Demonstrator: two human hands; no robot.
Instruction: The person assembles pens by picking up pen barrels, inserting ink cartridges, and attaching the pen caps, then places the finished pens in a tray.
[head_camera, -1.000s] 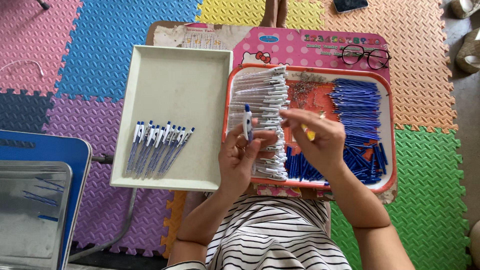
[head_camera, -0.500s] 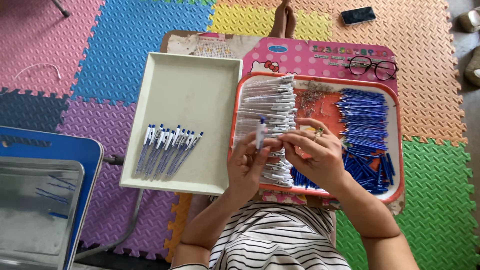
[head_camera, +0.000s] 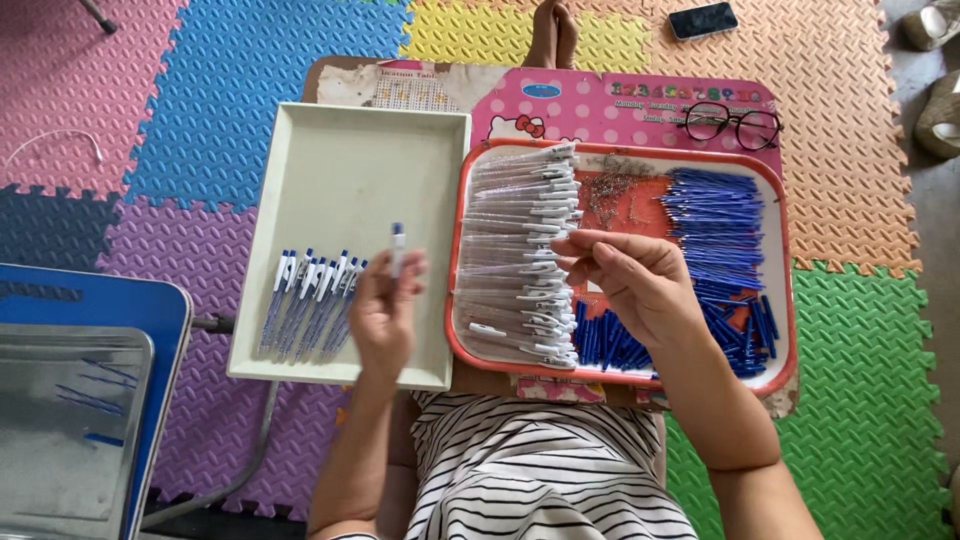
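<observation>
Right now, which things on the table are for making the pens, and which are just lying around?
Part of the job:
left hand holding a pen
right hand at the clear barrels
blue refills
springs
red tray
finished pens
cream tray

Just lying about:
glasses
phone
white cable

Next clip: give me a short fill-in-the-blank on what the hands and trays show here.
1. The left hand holds one ____ above the cream tray.
2. The finished pens in that tray lie in a ____.
3. The right hand is over the ____ tray.
4. A pair of ____ lies on the pink board.

Missing words: pen; row; red; glasses
</observation>
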